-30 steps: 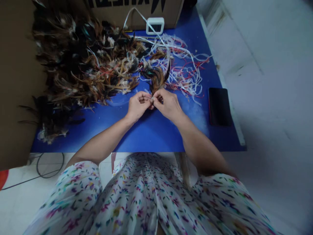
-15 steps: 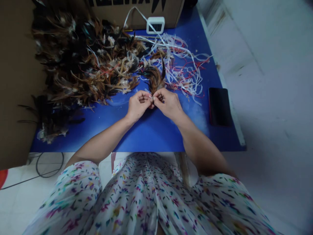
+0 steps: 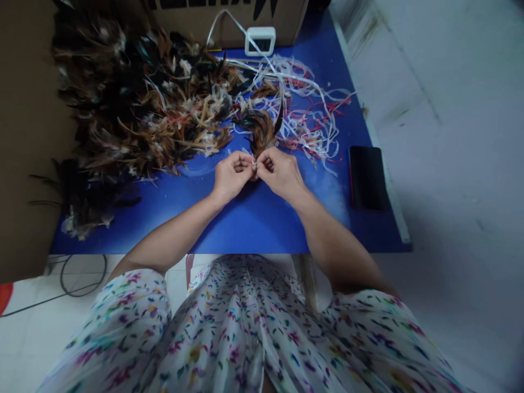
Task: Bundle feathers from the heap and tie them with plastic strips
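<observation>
Both hands meet over the blue table [image 3: 245, 224], fingertips almost touching. A bunch of brown and black feathers [image 3: 262, 131] fans away from me just beyond them, its base between my fingers. My left hand [image 3: 232, 177] is closed in a pinch at the base of the bunch. My right hand [image 3: 282, 172] pinches at the same spot from the other side. A small whitish bit shows between the fingertips, too small to name. To the left spreads a large heap of brown and black feathers [image 3: 159, 109].
White and red strips [image 3: 315, 125] lie tangled at the back right. A white device with a dark screen [image 3: 260, 41] stands by a cardboard box [image 3: 229, 27]. A black phone [image 3: 367, 177] lies near the right edge. Dark feathers [image 3: 88, 202] sit at the left front.
A long black feather in the bunch has swung slightly to the right, and the bunch has turned a little. My hands stay almost in place, still pinching.
</observation>
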`<state>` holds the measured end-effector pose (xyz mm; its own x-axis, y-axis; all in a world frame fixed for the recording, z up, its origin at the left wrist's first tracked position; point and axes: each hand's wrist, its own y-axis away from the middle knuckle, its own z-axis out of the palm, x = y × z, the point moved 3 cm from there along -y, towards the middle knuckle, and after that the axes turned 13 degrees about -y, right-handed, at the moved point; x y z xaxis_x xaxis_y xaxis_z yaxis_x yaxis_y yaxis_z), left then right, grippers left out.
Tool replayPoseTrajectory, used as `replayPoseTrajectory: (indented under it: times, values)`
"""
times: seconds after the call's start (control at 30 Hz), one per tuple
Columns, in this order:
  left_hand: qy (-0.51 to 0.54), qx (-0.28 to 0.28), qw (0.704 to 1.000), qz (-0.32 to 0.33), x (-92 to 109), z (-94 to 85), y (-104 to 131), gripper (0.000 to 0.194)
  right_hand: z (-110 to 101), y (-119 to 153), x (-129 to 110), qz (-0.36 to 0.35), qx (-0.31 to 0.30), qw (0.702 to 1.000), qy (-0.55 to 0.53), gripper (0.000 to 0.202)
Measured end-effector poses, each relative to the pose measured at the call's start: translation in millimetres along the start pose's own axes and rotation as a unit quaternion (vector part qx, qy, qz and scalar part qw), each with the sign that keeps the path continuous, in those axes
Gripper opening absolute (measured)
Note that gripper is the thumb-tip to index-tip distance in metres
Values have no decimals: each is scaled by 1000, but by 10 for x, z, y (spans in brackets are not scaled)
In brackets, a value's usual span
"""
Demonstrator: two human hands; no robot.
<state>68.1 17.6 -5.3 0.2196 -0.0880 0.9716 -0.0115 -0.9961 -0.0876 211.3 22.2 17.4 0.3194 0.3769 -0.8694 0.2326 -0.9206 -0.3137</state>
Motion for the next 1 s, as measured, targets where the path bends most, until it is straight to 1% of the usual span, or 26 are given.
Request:
replayPoseTrajectory:
  times: [0.13, 0.27, 0.4, 0.5, 0.57, 0.67, 0.73, 0.83, 1.0]
  values:
    - [40, -2, 999, -21, -7, 11, 4, 17, 9, -6, 19, 33, 17, 999, -36, 9]
    - [79, -11, 996, -36, -16, 18, 10, 22, 31, -7, 114, 64, 35, 994, -87, 7]
    - [111, -21, 992, -55, -11, 23, 19, 28, 63, -13, 199, 77, 30, 985, -149, 6]
    - [135, -25, 987, -81, -13, 27, 22, 27, 92, -22, 239, 106, 28, 974, -200, 7]
    - [146, -29, 984, -99, -21, 27, 21, 27, 104, -24, 250, 120, 26, 969, -215, 6]
    - [134, -48, 984, -103, -29, 26, 17, 27, 88, -18, 233, 112, 27, 978, -173, 5]
    - [110, -59, 988, -88, -25, 21, 16, 24, 60, -9, 194, 94, 29, 988, -121, 5]
    - [85, -58, 993, -65, -22, 5, 15, 19, 18, 2, 114, 64, 24, 995, -68, 5]
    - [63, -55, 996, -38, -24, -15, 1, 27, -14, 7, 24, 25, 6, 999, -35, 7]
